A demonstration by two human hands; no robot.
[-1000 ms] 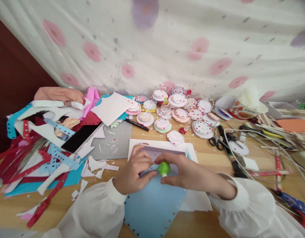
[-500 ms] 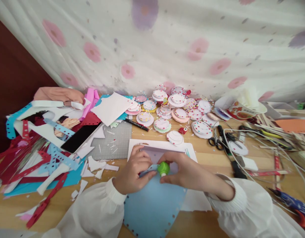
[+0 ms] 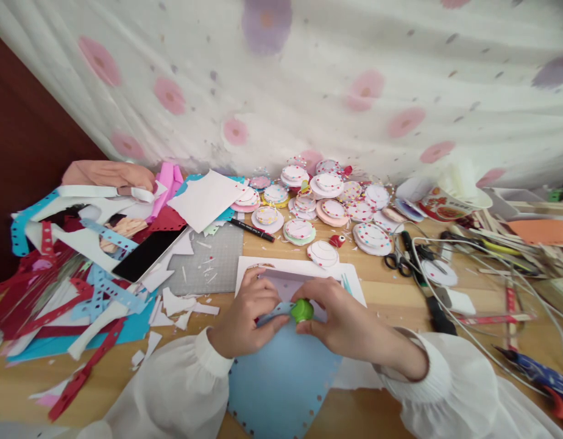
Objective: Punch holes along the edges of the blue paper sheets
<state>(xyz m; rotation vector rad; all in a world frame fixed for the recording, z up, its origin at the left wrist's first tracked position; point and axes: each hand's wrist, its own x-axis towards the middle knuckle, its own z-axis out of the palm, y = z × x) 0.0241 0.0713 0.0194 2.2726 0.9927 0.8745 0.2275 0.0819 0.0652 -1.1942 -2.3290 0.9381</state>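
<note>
My right hand (image 3: 340, 314) is closed around a small green hole punch (image 3: 302, 310), thumb below and fingers above. The punch sits at the upper edge of a light blue sheet of paper (image 3: 281, 378), which has small holes along its curved lower edges. With thumb and fingers, my left hand (image 3: 254, 314) pinches that upper edge just left of the punch. Part of the sheet's edge is hidden behind my fingers. Under and beyond it lie white paper (image 3: 354, 292) and a greyish-purple piece (image 3: 286, 283).
Paper scraps and punched strips (image 3: 112, 286) pile up at the left beside a phone (image 3: 148, 253). Behind are a grey cutting mat (image 3: 203, 262), a black marker (image 3: 251, 230) and several round layered paper pieces (image 3: 300, 228). Scissors (image 3: 398, 263) and a white cable (image 3: 482, 241) lie right.
My right hand has shifted very slightly, and the white lower part of the punch no longer shows. My left hand stays where it was on the blue paper.
</note>
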